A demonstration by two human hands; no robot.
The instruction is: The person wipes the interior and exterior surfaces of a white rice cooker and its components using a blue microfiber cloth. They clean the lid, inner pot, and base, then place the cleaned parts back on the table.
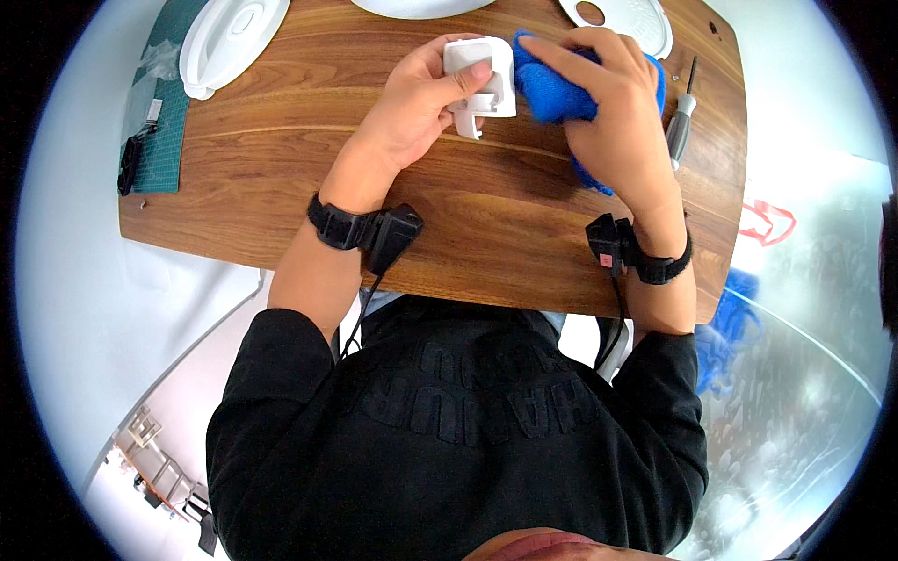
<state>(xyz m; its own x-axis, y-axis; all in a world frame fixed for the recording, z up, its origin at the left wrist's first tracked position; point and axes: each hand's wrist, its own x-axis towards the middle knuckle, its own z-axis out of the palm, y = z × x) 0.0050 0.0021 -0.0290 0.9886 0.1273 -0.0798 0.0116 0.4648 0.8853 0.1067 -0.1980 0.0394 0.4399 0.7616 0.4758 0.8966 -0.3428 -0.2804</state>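
Note:
My left hand (428, 95) grips a small white plastic housing (501, 84), with the thumb pressed inside its hollow side. A short tab juts from the housing's lower edge. Bunched in my right hand (617, 105) is a blue cloth (554, 91), which looks like microfibre. The cloth is just right of the housing, and a narrow gap seems to part them. A loose end of the cloth hangs below my right palm. Both hands are above the wooden table (491, 224), towards its far side.
A screwdriver (682, 123) lies right of my right hand. White plastic covers (235, 42) and a holed white plate (631, 24) are along the far side, with another white rounded part (424, 5) between. At left, a green cutting mat (165, 147) bears clear plastic and a black item (130, 165).

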